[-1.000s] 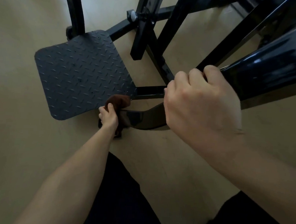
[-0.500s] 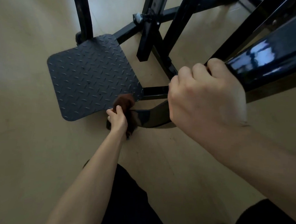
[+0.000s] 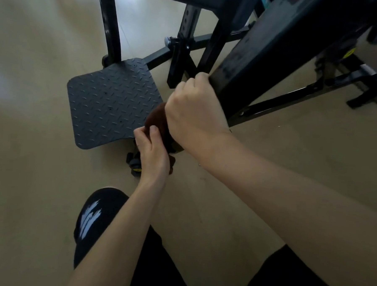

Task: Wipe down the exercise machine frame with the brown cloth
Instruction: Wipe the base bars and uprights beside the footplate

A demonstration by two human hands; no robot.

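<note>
We are low at the foot of the exercise machine frame (image 3: pixel 263 66), which fills the upper right of the frame, and the brown cloth (image 3: pixel 157 123) sits bunched at the centre, just off the lower right corner of the tread-plate footplate (image 3: pixel 111 101). Our left hand (image 3: pixel 152 152) has its fingers and thumb curled round the cloth, pressing it onto a low frame member that our own arms mostly hide. Our right hand (image 3: pixel 193 112) is clamped round the lower end of the thick slanted beam, knuckles up, steadying us.

To do this stroke well, we judge the cloth wants spreading flatter: wadded as it is, only a small patch meets the metal. We should wrap it part way round the tube and draw it along the length in one direction, not scrub on the spot. The corner where the footplate meets the tube probably traps dust, so a fingertip behind the cloth would help there.

The small dark wheel with a yellow hub (image 3: pixel 135 164) lies just below our left hand on the floor (image 3: pixel 28 178); we should keep the cloth's hanging tail from dragging there and carrying grit back to the paint.

Our right grip is useful bracing, yet it covers part of the beam, so that patch needs its own pass. The upright posts and crossbar at the top of the frame look untouched; we cannot tell.
</note>
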